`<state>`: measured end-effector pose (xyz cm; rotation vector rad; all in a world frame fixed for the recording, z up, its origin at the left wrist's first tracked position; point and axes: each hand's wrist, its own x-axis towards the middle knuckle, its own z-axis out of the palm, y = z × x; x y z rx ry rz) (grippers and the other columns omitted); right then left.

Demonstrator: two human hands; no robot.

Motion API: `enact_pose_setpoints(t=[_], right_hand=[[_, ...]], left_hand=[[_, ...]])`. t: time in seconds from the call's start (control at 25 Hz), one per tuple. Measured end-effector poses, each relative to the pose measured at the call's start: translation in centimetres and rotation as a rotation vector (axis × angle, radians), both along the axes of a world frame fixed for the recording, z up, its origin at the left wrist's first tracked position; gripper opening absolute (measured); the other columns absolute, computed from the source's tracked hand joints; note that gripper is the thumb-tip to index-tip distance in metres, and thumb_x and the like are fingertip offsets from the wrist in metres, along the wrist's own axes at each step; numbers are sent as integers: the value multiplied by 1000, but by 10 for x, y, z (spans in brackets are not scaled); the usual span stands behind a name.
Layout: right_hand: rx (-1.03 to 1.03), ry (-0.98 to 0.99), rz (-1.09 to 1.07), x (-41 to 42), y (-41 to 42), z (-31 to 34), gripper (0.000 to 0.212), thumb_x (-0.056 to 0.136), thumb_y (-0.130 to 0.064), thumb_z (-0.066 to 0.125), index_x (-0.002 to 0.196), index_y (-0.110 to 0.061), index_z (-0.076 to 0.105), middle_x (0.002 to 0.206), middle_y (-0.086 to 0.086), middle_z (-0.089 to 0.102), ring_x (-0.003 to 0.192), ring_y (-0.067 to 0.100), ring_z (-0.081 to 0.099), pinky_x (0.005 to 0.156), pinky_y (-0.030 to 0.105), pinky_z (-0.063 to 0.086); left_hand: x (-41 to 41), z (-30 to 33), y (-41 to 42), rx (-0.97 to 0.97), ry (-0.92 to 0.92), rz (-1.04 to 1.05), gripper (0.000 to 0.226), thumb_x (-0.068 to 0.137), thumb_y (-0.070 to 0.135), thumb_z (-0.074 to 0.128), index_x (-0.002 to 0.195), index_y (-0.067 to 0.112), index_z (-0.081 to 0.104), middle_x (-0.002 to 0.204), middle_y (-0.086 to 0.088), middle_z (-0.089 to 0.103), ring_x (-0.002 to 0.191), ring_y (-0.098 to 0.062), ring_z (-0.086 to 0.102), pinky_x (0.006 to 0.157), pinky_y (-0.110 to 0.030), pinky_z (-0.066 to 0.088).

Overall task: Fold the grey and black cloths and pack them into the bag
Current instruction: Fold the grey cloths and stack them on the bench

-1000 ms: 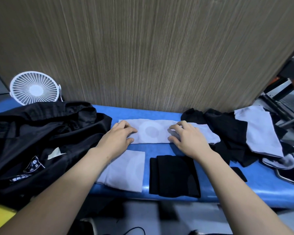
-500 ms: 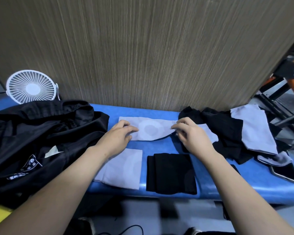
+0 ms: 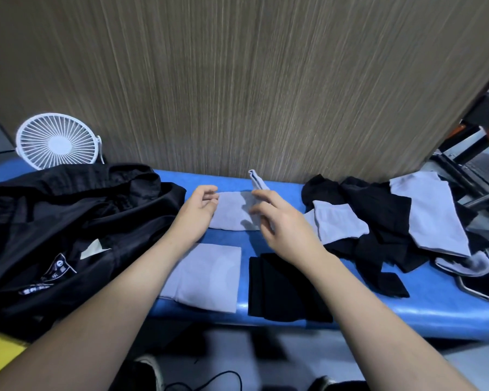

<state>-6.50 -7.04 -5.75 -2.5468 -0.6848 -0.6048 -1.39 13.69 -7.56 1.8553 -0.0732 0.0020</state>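
A grey cloth [image 3: 232, 214] lies on the blue table [image 3: 435, 311] at the back middle. My right hand [image 3: 280, 221] pinches its right end and holds it raised, folded over toward the left, with the tip sticking up. My left hand [image 3: 198, 213] sits at the cloth's left edge, fingers loosely curled. A folded grey cloth [image 3: 206, 275] and a folded black cloth [image 3: 283, 289] lie side by side at the front edge. The black bag [image 3: 68, 227] lies slumped on the left.
A pile of unfolded grey and black cloths [image 3: 378, 221] covers the right of the table. A phone [image 3: 483, 286] lies at the right front edge. A white fan [image 3: 57, 141] stands at the back left. A wood-grain wall panel rises behind the table.
My right hand has lifted the grey cloth's right end and carried it leftward over the cloth. My left hand has eased off from pressing flat, its fingers now raised.
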Motion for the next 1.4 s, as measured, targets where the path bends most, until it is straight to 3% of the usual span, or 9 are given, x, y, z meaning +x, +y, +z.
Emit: enact_pose_setpoints(t=[0.16, 0.36, 0.56, 0.64, 0.8, 1.04, 1.16, 1.28, 1.4], right_hand=[[-16, 53, -28, 11, 31, -11, 34, 91, -28, 35, 105, -14, 64, 140, 1, 54, 118, 25, 59, 73, 42, 56], [27, 142, 64, 24, 56, -21, 31, 87, -13, 44, 110, -12, 65, 136, 2, 58, 113, 29, 59, 92, 44, 52], [379, 367, 110, 22, 53, -11, 27, 81, 7, 49, 97, -8, 65, 130, -2, 57, 112, -4, 53, 93, 11, 43], [457, 306, 32, 23, 42, -8, 24, 82, 5, 51, 94, -10, 66, 121, 1, 61, 106, -5, 57, 89, 12, 44], [109, 132, -332, 28, 13, -20, 16, 93, -21, 58, 107, -20, 67, 109, 1, 60, 98, 26, 58, 83, 40, 46], [-120, 324, -472, 30, 6, -25, 36, 93, -39, 58, 129, -33, 60, 113, 0, 58, 105, 29, 50, 84, 38, 33], [114, 458, -421, 33, 9, -20, 33, 88, -30, 68, 121, -29, 64, 104, -5, 53, 103, 23, 50, 87, 33, 38], [467, 535, -403, 34, 9, -15, 19, 84, -22, 71, 103, -24, 69, 93, -4, 48, 81, 10, 52, 71, 15, 37], [714, 613, -425, 30, 6, -7, 18, 82, -9, 69, 97, -19, 66, 89, -1, 51, 67, 12, 50, 64, 20, 42]], left_hand=[[-2, 2, 0, -50, 41, 11, 30, 102, 19, 49, 132, 21, 51, 127, 1, 62, 103, 3, 58, 82, -7, 42], [-6, 7, -3, -67, 67, 11, 32, 103, 13, 47, 135, 13, 50, 123, 0, 63, 92, 5, 59, 69, 2, 41], [-5, 2, 2, 34, -18, -19, 31, 98, 9, 55, 128, 18, 56, 129, -2, 56, 108, -10, 62, 93, -21, 51], [-7, -1, 2, 247, -98, -45, 31, 95, 11, 60, 125, 20, 60, 126, 3, 51, 108, -11, 58, 95, -18, 42], [-14, -2, -3, 467, -157, -11, 29, 96, 19, 58, 125, 22, 61, 125, 8, 46, 115, -10, 43, 92, -15, 29], [-15, -1, -7, 606, -63, 0, 30, 100, 27, 50, 129, 30, 56, 117, 2, 45, 117, -23, 35, 94, -21, 25], [-12, 4, -9, 540, -37, -22, 31, 97, 19, 56, 128, 25, 58, 119, 1, 47, 119, -20, 41, 89, -19, 28], [-11, 7, -13, 403, -16, 2, 33, 90, 7, 60, 117, 24, 61, 115, 1, 47, 101, -14, 53, 69, -11, 37], [-10, 12, -16, 311, 51, 36, 39, 82, 2, 64, 111, 26, 59, 123, -3, 46, 92, -14, 59, 62, -3, 38]])
